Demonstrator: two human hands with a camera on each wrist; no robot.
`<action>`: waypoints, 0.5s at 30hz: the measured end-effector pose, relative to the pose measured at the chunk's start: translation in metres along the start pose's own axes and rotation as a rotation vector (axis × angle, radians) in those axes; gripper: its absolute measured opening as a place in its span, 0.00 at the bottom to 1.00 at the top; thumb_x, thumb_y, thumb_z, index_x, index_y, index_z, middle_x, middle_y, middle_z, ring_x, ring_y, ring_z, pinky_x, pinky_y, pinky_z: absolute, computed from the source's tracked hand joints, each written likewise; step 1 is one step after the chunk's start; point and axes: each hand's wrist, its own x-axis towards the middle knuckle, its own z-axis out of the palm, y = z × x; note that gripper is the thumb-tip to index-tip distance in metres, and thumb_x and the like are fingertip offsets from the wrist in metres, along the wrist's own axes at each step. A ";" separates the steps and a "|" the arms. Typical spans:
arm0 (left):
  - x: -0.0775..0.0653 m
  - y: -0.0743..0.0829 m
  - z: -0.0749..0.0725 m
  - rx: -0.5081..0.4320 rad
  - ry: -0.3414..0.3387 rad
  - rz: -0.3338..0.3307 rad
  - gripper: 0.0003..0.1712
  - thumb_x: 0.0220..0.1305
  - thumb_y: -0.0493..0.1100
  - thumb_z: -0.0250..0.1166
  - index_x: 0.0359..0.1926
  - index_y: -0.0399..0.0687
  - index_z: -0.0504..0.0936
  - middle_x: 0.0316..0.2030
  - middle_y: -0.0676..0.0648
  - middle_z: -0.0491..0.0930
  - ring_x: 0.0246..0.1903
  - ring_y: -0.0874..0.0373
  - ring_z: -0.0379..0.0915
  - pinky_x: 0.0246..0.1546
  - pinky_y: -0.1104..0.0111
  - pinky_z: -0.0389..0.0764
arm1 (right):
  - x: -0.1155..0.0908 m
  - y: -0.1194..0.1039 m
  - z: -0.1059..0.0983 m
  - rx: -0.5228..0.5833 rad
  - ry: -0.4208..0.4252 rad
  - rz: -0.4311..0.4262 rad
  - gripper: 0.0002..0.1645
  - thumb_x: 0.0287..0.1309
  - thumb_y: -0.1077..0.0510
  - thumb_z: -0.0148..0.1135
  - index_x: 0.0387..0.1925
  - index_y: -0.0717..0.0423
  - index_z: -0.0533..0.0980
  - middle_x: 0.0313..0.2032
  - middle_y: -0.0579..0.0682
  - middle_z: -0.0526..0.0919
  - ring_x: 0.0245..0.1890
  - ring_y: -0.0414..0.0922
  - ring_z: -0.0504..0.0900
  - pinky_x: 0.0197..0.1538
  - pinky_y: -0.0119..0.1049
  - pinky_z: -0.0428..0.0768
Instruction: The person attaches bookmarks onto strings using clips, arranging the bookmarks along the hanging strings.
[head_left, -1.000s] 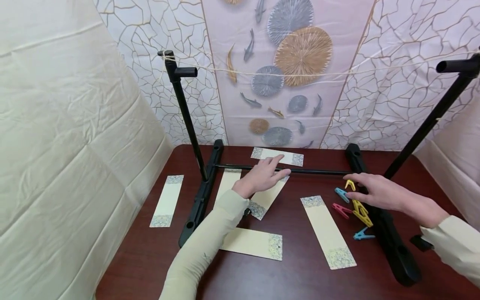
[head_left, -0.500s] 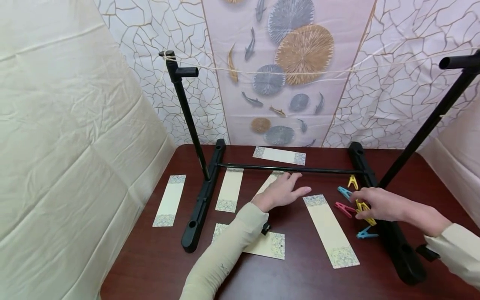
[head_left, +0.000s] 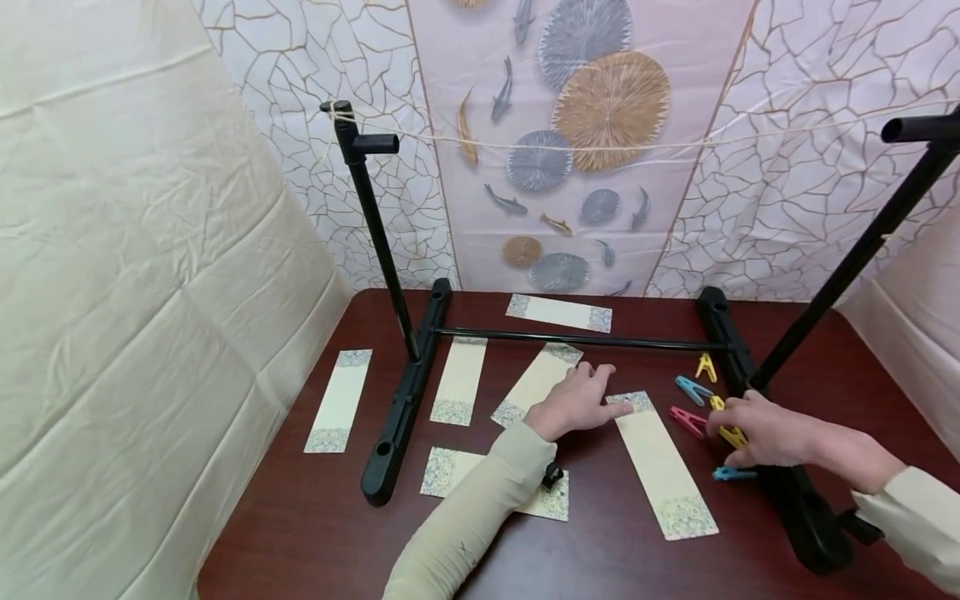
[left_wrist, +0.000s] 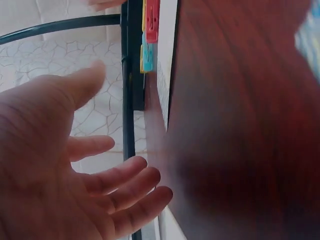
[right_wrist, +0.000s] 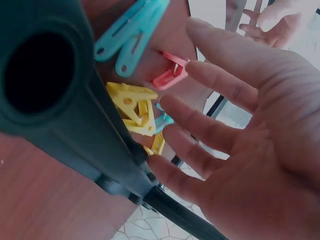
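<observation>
R hand point(head_left: 772, 429) holds nothing: fingers spread, lightly bent, palm turned to the pegs point(head_left: 692, 389). Pegs are bunched on the surface point(head_left: 600, 567) by the R foot of the stand point(head_left: 401, 417). Red peg point(head_left: 686, 421) & yellow pegs point(right_wrist: 120, 91) sit nr the fingertips; can't tell if any touch. Front blue peg point(right_wrist: 135, 22) lies just below the hand in the head view.

L hand point(head_left: 573, 404) also has nothing, fingers loose, apart from the surface; thumb is over the far end of the R strip point(head_left: 663, 467). All six strips lie flat, cord point(head_left: 637, 149) strung above.

Step in hand, prob.: reaching for a peg. Next move calls for R thumb & index to pinch 1 peg by its handles w/o dragging the rest; the L thumb could take the strip's edge, tho a flat strip may be fiddly to lift.
</observation>
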 end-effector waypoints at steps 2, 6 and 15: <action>0.001 0.005 0.004 0.039 0.000 -0.007 0.42 0.62 0.72 0.57 0.71 0.58 0.63 0.58 0.43 0.71 0.56 0.51 0.69 0.49 0.64 0.77 | -0.002 0.001 0.004 -0.020 0.003 0.007 0.23 0.42 0.43 0.77 0.41 0.42 0.80 0.38 0.46 0.74 0.39 0.48 0.62 0.32 0.32 0.64; 0.003 0.017 0.011 0.118 -0.008 -0.071 0.40 0.59 0.73 0.60 0.66 0.60 0.67 0.55 0.46 0.72 0.51 0.53 0.69 0.43 0.66 0.77 | -0.002 0.001 0.011 -0.077 0.011 0.018 0.22 0.39 0.41 0.78 0.37 0.39 0.79 0.36 0.44 0.71 0.38 0.48 0.60 0.31 0.32 0.61; 0.006 0.031 0.018 0.217 -0.057 -0.201 0.46 0.48 0.79 0.62 0.61 0.58 0.71 0.52 0.48 0.69 0.48 0.56 0.65 0.37 0.66 0.73 | -0.001 -0.006 0.017 -0.221 0.048 -0.023 0.19 0.37 0.50 0.80 0.27 0.38 0.75 0.31 0.42 0.68 0.33 0.46 0.59 0.29 0.33 0.58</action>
